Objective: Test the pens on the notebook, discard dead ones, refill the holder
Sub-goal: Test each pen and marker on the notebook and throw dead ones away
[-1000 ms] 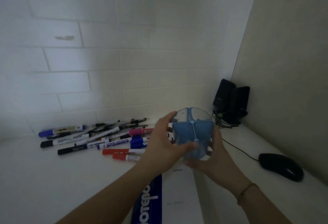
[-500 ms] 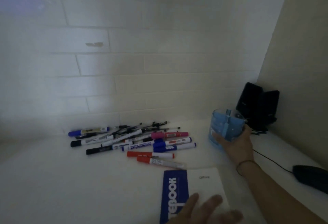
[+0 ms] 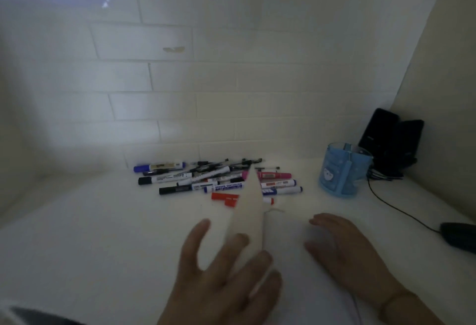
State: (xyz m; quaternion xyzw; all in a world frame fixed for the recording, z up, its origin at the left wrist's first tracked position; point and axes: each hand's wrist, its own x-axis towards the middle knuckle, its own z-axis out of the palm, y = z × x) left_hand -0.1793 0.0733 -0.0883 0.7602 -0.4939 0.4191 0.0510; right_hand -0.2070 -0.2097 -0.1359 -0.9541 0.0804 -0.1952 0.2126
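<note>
At bottom centre of the frame, the left hand [image 3: 226, 281] lies spread, its fingers on the lifted cover [image 3: 247, 219] of the notebook [image 3: 288, 242]. The cover stands nearly edge-on to the camera, tilted up and over toward the left; I judge the hand is turning it aside so that a blank page lies bare for test strokes. Whether a finger hooks under the cover's edge I cannot tell.

Lower right, the right hand [image 3: 342, 250] rests with fingers relaxed and slightly arched on the white page, holding nothing. It probably steadies the notebook while the cover swings.

Farther up, at mid-frame, the pens [image 3: 213, 179] lie in a loose heap on the table [image 3: 90, 221], mostly crosswise, with caps in blue, black, red and pink. The raised cover hides part of the heap. They sit just beyond the notebook, within easy reach, so each can be picked up and tried in turn. None is in hand, so testing has not begun.

To the right of the heap, well apart from it, the blue holder [image 3: 342, 175] stands upright and looks empty, ready for refilling. Behind it, in the corner at the right, are two dark speakers [image 3: 389, 141] with a tangle of cable. A mouse [image 3: 461, 237] sits at the right edge.
</note>
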